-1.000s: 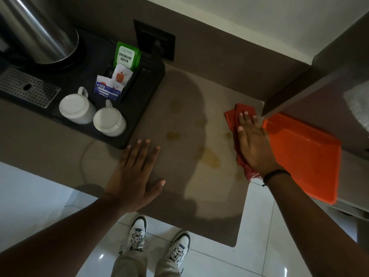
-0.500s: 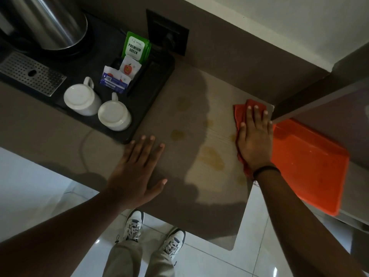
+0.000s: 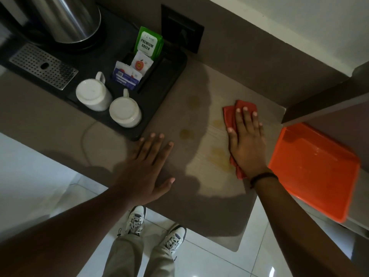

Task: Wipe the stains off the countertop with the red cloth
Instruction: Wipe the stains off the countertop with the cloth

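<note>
The red cloth (image 3: 229, 114) lies flat on the beige countertop (image 3: 215, 206), and my right hand (image 3: 246, 140) presses on it with fingers spread. Yellowish stains show just left of the cloth: one (image 3: 218, 156) beside my palm, a small one (image 3: 217, 122) by my thumb, a round one (image 3: 186, 134) further left and a faint one (image 3: 194, 100) behind it. My left hand (image 3: 147, 168) rests flat on the counter near its front edge, fingers apart, holding nothing.
A black tray (image 3: 165, 80) at the left holds two upturned white cups (image 3: 93, 94) (image 3: 124, 109), tea sachets (image 3: 148, 44) and a steel kettle (image 3: 65, 19). An orange tray (image 3: 313, 172) sits lower at the right. A cable (image 3: 87, 134) loops by the tray.
My right hand has slid the red cloth leftward, away from the corner by the orange tray, toward the stains. My left hand stays planted on the counter.
</note>
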